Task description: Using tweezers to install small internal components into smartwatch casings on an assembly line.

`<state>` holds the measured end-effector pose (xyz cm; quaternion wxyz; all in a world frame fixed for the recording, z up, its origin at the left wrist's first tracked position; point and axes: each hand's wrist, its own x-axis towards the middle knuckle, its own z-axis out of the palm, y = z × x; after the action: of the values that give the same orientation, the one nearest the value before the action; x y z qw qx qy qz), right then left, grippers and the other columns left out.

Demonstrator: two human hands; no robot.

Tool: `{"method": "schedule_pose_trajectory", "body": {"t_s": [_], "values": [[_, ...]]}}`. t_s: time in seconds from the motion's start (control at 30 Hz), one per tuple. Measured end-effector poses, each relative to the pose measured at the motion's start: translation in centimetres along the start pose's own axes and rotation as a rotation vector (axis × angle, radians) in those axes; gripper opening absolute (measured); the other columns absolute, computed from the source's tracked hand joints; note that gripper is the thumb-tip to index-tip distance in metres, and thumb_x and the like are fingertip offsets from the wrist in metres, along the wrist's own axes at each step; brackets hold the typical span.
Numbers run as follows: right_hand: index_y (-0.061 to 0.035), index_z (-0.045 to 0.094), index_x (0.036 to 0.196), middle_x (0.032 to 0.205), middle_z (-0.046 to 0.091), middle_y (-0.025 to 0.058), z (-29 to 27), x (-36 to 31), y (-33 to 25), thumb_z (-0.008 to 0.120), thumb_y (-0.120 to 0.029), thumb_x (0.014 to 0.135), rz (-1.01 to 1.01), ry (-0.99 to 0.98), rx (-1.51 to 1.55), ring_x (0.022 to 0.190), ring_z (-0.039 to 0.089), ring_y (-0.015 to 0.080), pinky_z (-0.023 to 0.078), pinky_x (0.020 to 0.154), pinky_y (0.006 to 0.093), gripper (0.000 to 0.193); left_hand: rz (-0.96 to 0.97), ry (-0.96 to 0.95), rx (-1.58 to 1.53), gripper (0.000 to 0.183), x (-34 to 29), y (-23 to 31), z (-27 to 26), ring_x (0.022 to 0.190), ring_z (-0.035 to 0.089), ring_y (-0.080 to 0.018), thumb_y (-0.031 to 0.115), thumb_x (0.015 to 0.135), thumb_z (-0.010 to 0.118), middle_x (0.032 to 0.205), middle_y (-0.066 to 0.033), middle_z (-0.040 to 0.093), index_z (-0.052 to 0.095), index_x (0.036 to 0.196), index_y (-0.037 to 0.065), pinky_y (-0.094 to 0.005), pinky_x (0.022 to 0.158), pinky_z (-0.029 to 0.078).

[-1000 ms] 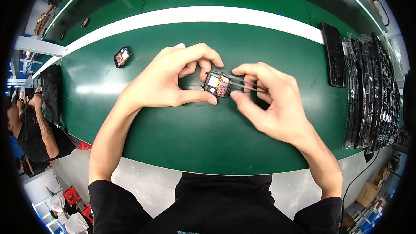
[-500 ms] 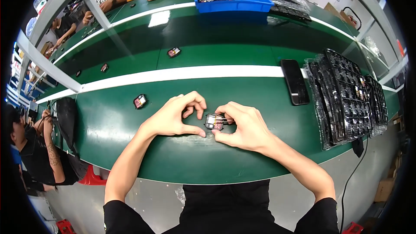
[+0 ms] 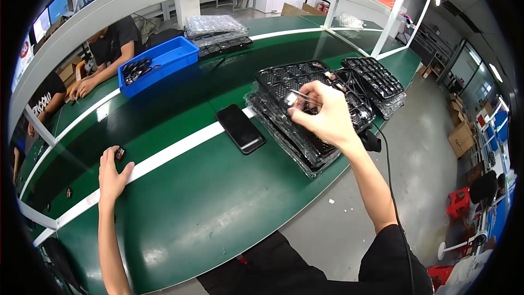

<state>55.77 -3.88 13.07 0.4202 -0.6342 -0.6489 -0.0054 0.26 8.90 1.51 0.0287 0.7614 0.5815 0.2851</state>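
Note:
My right hand (image 3: 329, 114) pinches a small electronic module (image 3: 295, 100) with pale and reddish parts, above the stacked black plastic trays (image 3: 284, 79) on the right. Thin dark strips lie between its fingers and the module; whether they are wires or tweezers I cannot tell. Over at the left, my left hand (image 3: 113, 179) reaches across the white strip with fingers stretched out and thumb apart. Its fingertips are beside another small black module (image 3: 120, 153), maybe touching it.
A black phone (image 3: 240, 129) lies left of the trays. Further black trays (image 3: 374, 78) sit to their right, with a cable hanging off the edge. At the back stand a blue bin (image 3: 164, 65) of dark parts and wrapped trays (image 3: 215, 30). Co-workers sit at far left.
My view has swung to the right. My right hand has carried the module from the near table to above the trays. My left hand has moved away to a module farther left.

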Motion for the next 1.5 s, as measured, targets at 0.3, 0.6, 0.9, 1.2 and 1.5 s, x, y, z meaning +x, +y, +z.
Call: {"method": "schedule_pose_trajectory", "body": {"t_s": [0.3, 0.6, 0.9, 1.2, 1.5], "values": [[-0.0061, 0.08, 0.101, 0.081, 0.075, 0.0061, -10.1, -0.9, 12.2, 0.093, -0.044, 0.081, 0.418, 0.193, -0.407, 0.075, 0.071, 0.0179, 0.058, 0.074, 0.0359, 0.045, 0.008, -0.021, 0.054, 0.041, 2.3, -1.5, 3.4, 0.12, 0.068, -0.0365, 0.01, 0.108, 0.068, 0.128, -0.0163, 0.069, 0.059, 0.147, 0.005, -0.0472, 0.102, 0.056], [0.003, 0.082, 0.111, 0.084, 0.079, 0.0077, -10.2, -1.4, 10.7, 0.086, -0.024, 0.099, 0.37, 0.122, -0.128, 0.077, 0.07, 0.0085, 0.055, 0.074, 0.0278, 0.03, 0.278, -0.1, -0.074, 0.038, -4.7, 8.1, -0.4, 0.115, 0.068, -0.0406, 0.001, 0.097, 0.076, 0.129, -0.0174, 0.069, 0.069, 0.134, 0.002, -0.0486, 0.098, 0.057], [0.0038, 0.079, 0.125, 0.096, 0.078, 0.007, 2.0, -4.4, -8.7, 0.072, -0.008, 0.106, -0.031, -0.377, 0.329, 0.075, 0.062, 0.0078, 0.051, 0.07, 0.0258, 0.024, 0.503, -0.125, -0.112, 0.02, -8.4, 9.0, 0.2, 0.098, 0.068, -0.0286, 0.016, 0.092, 0.085, 0.116, -0.0071, 0.072, 0.077, 0.109, 0.008, -0.0406, 0.082, 0.058], [0.0011, 0.085, 0.118, 0.076, 0.064, 0.0044, 18.7, -6.0, -15.1, 0.081, -0.008, 0.102, -0.135, -0.694, 0.602, 0.065, 0.054, 0.009, 0.039, 0.059, 0.0302, 0.018, 0.228, -0.298, -0.245, 0.058, -10.4, 6.0, -2.7, 0.097, 0.069, -0.0284, 0.037, 0.083, 0.097, 0.108, -0.0072, 0.068, 0.078, 0.13, 0.009, -0.0416, 0.085, 0.056], [0.0022, 0.087, 0.11, 0.074, 0.069, 0.0015, 23.8, -8.4, -13.0, 0.081, 0.001, 0.097, 0.046, -0.749, 0.829, 0.065, 0.054, 0.0029, 0.037, 0.055, 0.0248, 0.014, 0.24, -0.298, -0.364, 0.052, -10.1, 5.0, -2.0, 0.097, 0.068, -0.0243, 0.023, 0.086, 0.096, 0.102, -0.0033, 0.07, 0.075, 0.132, 0.011, -0.0374, 0.087, 0.052]]}}
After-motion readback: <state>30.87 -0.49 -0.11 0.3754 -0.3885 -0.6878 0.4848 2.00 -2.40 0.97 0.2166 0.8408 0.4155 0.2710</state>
